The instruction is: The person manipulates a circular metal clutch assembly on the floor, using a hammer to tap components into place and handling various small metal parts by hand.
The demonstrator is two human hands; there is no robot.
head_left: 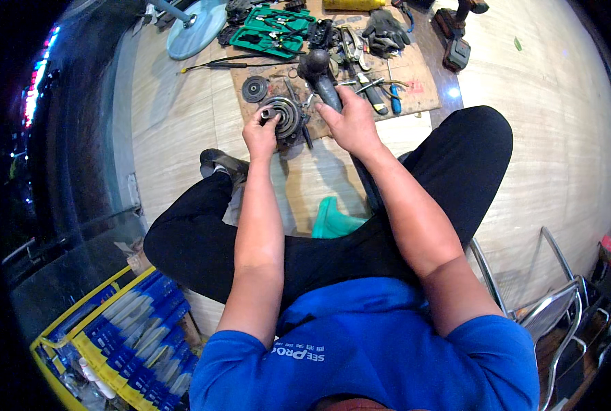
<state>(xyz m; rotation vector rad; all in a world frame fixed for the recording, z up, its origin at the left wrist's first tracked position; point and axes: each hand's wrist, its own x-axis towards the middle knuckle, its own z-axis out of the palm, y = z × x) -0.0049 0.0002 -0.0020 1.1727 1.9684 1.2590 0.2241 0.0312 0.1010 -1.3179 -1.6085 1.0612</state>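
Note:
My right hand [355, 127] is wrapped round the handle of a dark hammer, close below its head [314, 65]. The rest of the handle runs back toward my knees. To its left, my left hand [260, 137] pinches a short hollow metal cylinder [267, 114], like a socket, between thumb and fingers. It is held at the left side of a round, ringed metal part [289, 118], which rests at the near edge of a worn wooden board [415, 85]. A smaller dark disc [254, 88] lies on the board just beyond my left hand.
A green tool case [264, 42] lies open at the far left of the board. Dark gloves [385, 33], pliers and a blue-handled tool [395, 99] are strewn about. A cordless power tool [454, 41] lies at the right. Below sits a green stool [334, 220].

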